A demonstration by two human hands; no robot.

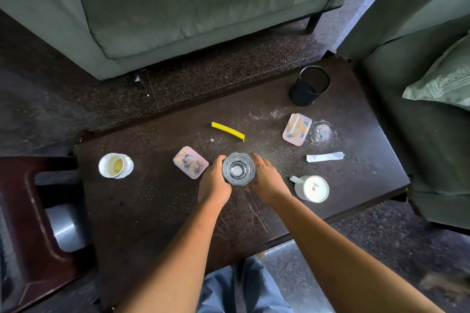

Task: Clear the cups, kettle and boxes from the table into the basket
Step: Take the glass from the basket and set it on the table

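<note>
Left hand: You are curling your left hand (215, 181) round the left side of the clear glass (238, 168). The fingers are bent close against it.
Right hand: You are wrapping your right hand (267, 180) round the right side of the same glass. So both hands are holding it.
Clear glass: It is standing upright between your hands, over the middle of the dark table (142, 211). You cannot tell if it is touching the table top.
Cup: A cup (115, 165) with yellow inside is sitting near the left end of the table.
White mug: The white mug (312, 188) is sitting just beside your right wrist.
Boxes: One pink box (190, 162) is lying just beside your left hand. A second pink box (297, 129) is lying further back on the right.
Basket: The dark red basket (30, 211) is sitting at the left end of the table. Something shiny and silver (66, 226) is lying in it.
Other things: A yellow strip (228, 130), a white paper packet (325, 157) and a black mesh pot (309, 86) are lying on the table too.
</note>
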